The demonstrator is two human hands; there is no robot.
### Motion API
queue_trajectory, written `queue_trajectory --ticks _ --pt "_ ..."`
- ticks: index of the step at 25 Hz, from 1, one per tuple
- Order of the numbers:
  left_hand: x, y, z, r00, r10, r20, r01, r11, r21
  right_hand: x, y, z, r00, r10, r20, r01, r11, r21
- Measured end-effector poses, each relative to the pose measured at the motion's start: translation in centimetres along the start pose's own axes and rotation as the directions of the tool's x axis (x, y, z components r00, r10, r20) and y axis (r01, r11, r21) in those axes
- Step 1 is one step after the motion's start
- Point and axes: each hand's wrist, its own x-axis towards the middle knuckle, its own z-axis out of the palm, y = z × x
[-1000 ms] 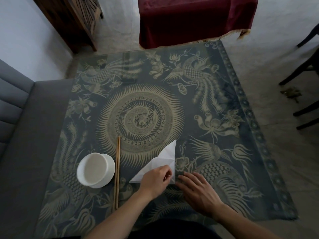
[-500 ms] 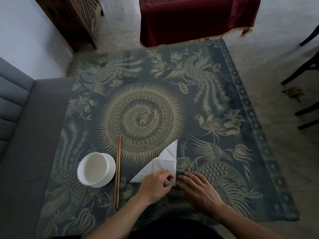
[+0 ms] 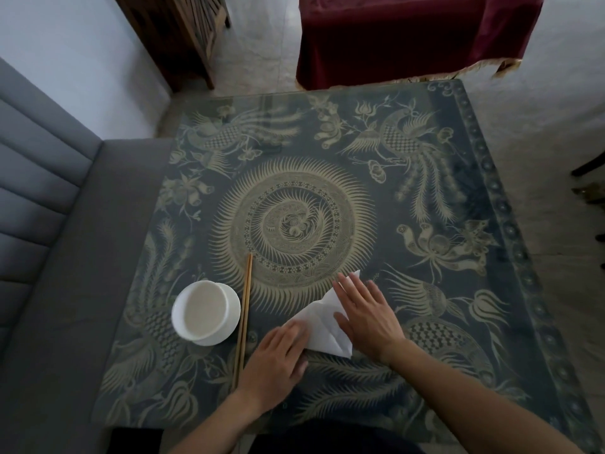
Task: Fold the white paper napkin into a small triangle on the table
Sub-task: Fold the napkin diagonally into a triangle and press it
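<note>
Both hands lie flat on the white paper napkin (image 3: 322,326) — the right hand (image 3: 366,314) with straight, spread fingers pressing its far half, the left hand (image 3: 276,358) with fingers laid over its near left corner, neither curled round it. The napkin lies folded on the table (image 3: 425,371) near the middle of the near edge. Just left of it lie chopsticks (image 3: 243,317), touching a white cup (image 3: 205,311) — pale inside, contents unclear.
</note>
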Motion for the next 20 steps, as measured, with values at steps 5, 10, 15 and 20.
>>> queue_trajectory --ticks 5,10,15,20 --pt "-1.5 0.0 0.9 0.992 -0.105 0.073 0.101 0.993 0.063 0.6 1.6 1.5 0.982 0.097 0.160 -0.075 0.988 -0.139" --pt "-2.2 -0.1 1.7 0.976 -0.189 0.109 0.183 0.981 0.062 0.6 2.3 2.1 0.971 0.191 0.140 -0.165 0.970 -0.180" --pt "-2.2 -0.2 1.4 0.970 -0.199 0.140 0.187 0.978 0.094 0.6 3.0 2.2 0.969 0.223 0.107 -0.203 0.964 -0.172" --pt "-0.5 0.2 0.0 0.980 -0.170 0.099 0.165 0.985 0.058 0.3 1.5 1.3 0.994 0.107 0.001 -0.107 0.991 -0.076"
